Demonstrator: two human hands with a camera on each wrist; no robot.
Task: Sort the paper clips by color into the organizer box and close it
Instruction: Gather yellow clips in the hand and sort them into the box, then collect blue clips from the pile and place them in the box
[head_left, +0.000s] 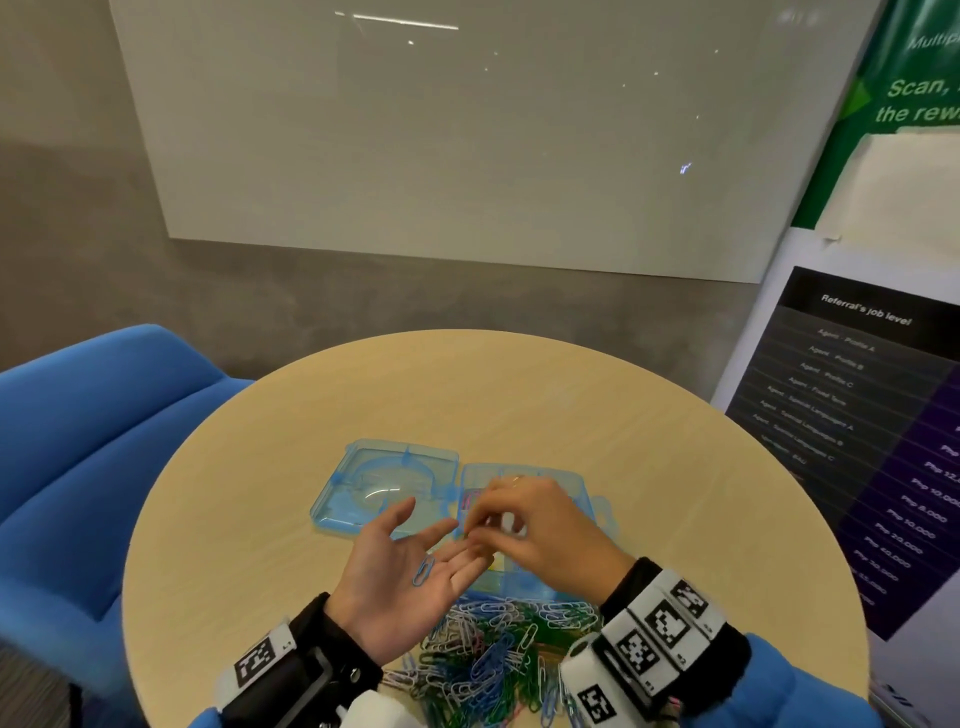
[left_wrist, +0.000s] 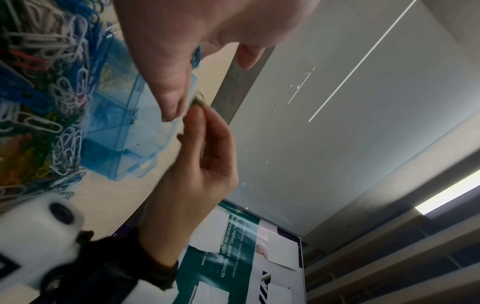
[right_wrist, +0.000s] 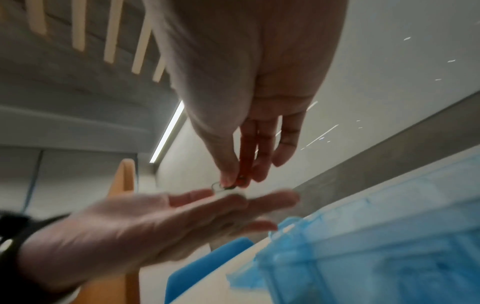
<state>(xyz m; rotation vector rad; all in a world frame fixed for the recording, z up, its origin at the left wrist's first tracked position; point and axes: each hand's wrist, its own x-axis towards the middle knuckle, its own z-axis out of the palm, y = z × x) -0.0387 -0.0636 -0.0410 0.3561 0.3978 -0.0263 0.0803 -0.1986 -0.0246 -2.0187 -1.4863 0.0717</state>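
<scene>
Round wooden table (head_left: 519, 395), viewed from the head camera; blue chair (head_left: 93, 441) at left, whiteboard (head_left: 467, 130) on the far wall, poster (head_left: 883, 415) at right.

Organizer box (head_left: 587, 493), translucent blue, lay open at table centre; lid (head_left: 384, 483) folded flat to the left, compartments partly hidden behind the right hand. Coloured contents in the compartments seen only as blurred pink and yellow patches; exact sorting not discernible.

Pile of paper clips (head_left: 493, 649), mixed blue, green, white and some red, lay on the near side of the table, just beside the box's near edge.

Left hand (head_left: 405, 566) held palm up above the table, between pile and lid, fingers straight and spread wide. One blue clip (head_left: 423, 569) rested on the palm.

Right hand (head_left: 530, 525) hovered over the box, fingers curled, thumb and forefinger pinching a small clip (right_wrist: 228, 188) at the left hand's fingertips (head_left: 470, 558). Colour of the pinched clip not certain: pale and blurred in the right wrist view, with a reddish streak beside it.

Left wrist view: right hand (left_wrist: 197, 156) meeting the left fingertips over the box (left_wrist: 124, 139), pile (left_wrist: 44, 92) at left.

Right wrist view: left hand (right_wrist: 161, 224) flat and open below the pinching right hand (right_wrist: 244, 123), box (right_wrist: 376, 246) blurred at lower right.
</scene>
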